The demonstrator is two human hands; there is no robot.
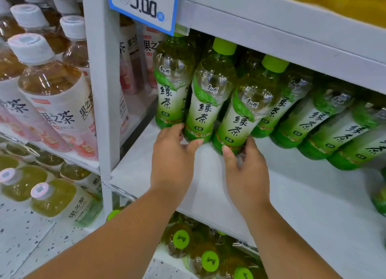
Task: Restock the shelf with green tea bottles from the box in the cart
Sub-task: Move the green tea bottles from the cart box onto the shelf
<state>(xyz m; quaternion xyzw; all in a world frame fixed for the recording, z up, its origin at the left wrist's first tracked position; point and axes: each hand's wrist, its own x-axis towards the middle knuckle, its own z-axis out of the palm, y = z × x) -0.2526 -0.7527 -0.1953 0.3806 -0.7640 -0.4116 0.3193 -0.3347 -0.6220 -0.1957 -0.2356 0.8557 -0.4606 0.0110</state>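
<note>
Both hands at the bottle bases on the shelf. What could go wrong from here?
1. The left hand and right hand touch the green tea bottles only at their bases; a hard push might tip one into its neighbours.
2. The row is tightly packed, so one falling bottle could topple others.
3. The price tag hangs just above the caps and could get knocked.

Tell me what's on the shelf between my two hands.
Only bare white shelf shows between the left hand and right hand in the head view; each hand touches a green tea bottle base.
</note>
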